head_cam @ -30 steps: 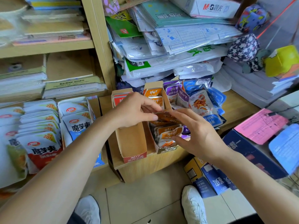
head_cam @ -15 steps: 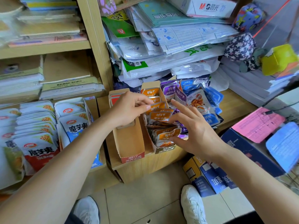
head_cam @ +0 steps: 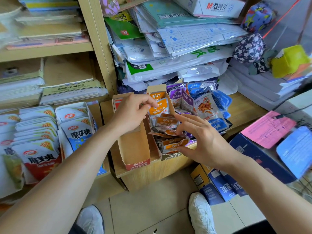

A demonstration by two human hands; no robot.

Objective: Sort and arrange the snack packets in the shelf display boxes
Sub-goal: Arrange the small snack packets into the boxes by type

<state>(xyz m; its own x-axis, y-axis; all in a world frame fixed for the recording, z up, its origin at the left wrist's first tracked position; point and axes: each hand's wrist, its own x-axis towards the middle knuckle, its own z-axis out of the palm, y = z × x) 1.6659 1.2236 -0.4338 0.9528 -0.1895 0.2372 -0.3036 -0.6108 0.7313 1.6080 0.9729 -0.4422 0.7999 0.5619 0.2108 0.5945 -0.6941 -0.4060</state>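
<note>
A: Head view, starting left: who has the upright orange packet [head_cam: 159,108]?

B: The left hand [head_cam: 131,114], reaching over the empty display box [head_cam: 135,149], pinches its top-left corner at the back of the orange-packet box [head_cam: 170,157]. That box runs lengthwise back from the shelf [head_cam: 152,174] front edge.

A: And rightward?

B: The right hand [head_cam: 202,141], fingers spread and gripping nothing, touches the toppled packets [head_cam: 166,122] nearer that front edge.

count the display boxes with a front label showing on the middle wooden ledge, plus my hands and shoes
red-label display box: 1
dark-label display box holding orange packets: 1
left hand and right hand: 2
white shoes: 2
total: 6
</note>
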